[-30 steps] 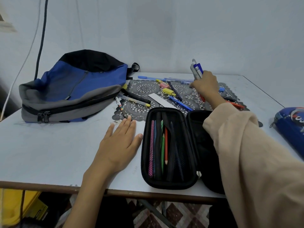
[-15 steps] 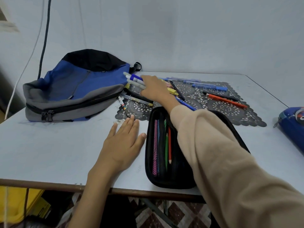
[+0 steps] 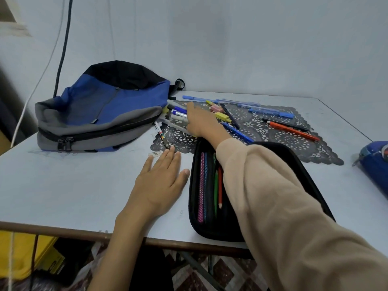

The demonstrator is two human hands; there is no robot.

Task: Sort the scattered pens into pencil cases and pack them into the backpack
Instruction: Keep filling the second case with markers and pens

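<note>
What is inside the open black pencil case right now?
A pink pencil, blue pencil, green pencil and red pencil lie lengthwise in the left half of the pencil case. The sleeve covers the right half, so its contents cannot be seen.

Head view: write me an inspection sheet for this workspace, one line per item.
Surface: pale table; black lace mat across the back.
Job's things: backpack lying on its side, visible zip closed; black pencil case open, pencils inside; pens scattered on the mat; blue pencil case at the right edge, partly out of view.
Clutter: small clear piece by the mat's near left corner.
Hands: left hand flat on the table; right hand over markers beside the backpack, grip hidden.
Cables: dark cable and white cord hang down at the left.
Surroundings: plain wall; yellow object under the table.
</note>
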